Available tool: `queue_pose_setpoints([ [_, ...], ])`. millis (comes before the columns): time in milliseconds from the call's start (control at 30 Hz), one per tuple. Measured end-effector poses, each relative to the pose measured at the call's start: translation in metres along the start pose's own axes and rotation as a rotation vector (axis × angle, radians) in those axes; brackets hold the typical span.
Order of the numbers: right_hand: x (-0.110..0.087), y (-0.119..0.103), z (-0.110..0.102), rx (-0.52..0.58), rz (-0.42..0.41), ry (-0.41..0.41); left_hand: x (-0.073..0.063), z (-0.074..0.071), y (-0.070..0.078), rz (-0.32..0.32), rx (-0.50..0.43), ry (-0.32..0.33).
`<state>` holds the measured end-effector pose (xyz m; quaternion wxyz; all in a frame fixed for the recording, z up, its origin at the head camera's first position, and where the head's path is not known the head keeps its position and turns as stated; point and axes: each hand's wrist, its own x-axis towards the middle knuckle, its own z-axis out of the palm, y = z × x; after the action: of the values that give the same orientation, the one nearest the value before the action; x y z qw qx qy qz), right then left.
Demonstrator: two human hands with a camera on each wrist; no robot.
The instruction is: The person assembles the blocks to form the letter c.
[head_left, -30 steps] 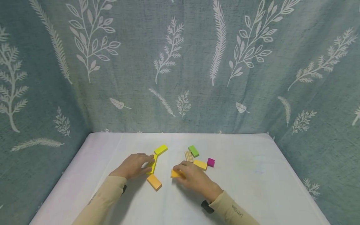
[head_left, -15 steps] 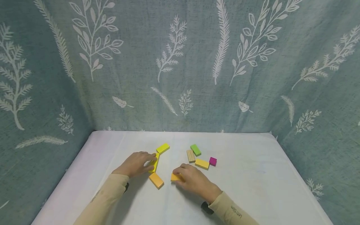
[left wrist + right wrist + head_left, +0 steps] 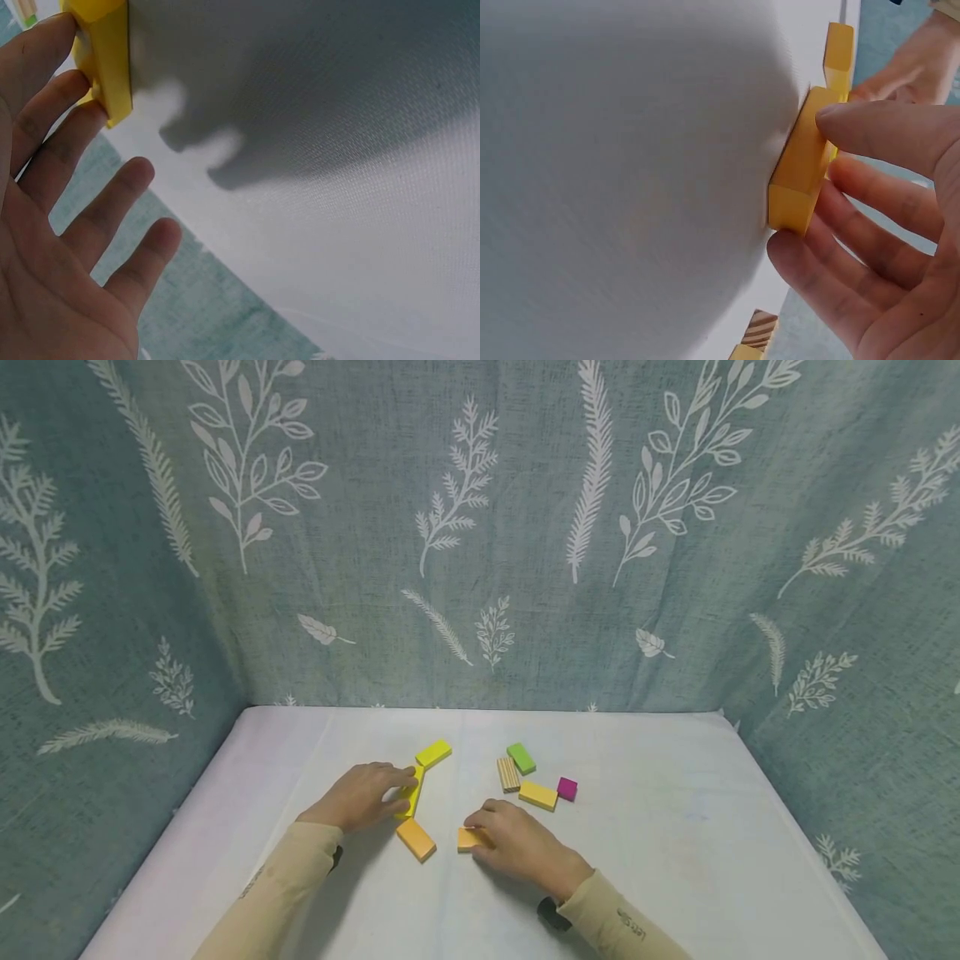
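Observation:
My left hand [image 3: 363, 797] holds a long bright yellow block [image 3: 416, 789] on the white table, its thumb and fingertips on the block. In the left wrist view the same yellow block [image 3: 109, 60] lies at thumb and fingers, the other two fingers spread apart. Off its far end is another bright yellow block [image 3: 434, 753]; by its near end lies an orange block [image 3: 416, 840]. To the right, my right hand [image 3: 517, 843] pinches a second orange block [image 3: 468, 840]. The right wrist view has this orange block [image 3: 802, 161] between thumb and fingertips, close to the tabletop.
Right of centre, beyond the right hand, lie a green block [image 3: 521, 757], a striped wooden block [image 3: 507, 774], a golden yellow block [image 3: 537, 795] and a magenta cube [image 3: 567, 789]. Patterned green-grey cloth [image 3: 480, 543] rises behind and beside the table [image 3: 660, 860].
My right hand has brought its orange block slightly left and nearer to me, coming away from the golden yellow block. My left hand stays at the yellow block. The head view has shifted a little.

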<state>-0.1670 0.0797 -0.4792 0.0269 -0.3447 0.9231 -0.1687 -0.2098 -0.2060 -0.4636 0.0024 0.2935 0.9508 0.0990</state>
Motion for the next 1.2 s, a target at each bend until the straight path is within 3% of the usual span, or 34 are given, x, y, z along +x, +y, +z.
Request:
queue_pose_setpoints([
  [400, -0.004, -0.010, 0.000, 0.065, 0.003, -0.070, 0.000, -0.001, 0.001, -0.022, -0.019, -0.010],
  [633, -0.003, -0.017, 0.002, 0.072, -0.019, -0.069, 0.001, -0.002, 0.001, -0.029, -0.004, -0.015],
  [1200, 0.000, -0.027, 0.005, 0.066, -0.035, -0.064, -0.003, -0.003, 0.002, 0.032, -0.019, 0.040],
])
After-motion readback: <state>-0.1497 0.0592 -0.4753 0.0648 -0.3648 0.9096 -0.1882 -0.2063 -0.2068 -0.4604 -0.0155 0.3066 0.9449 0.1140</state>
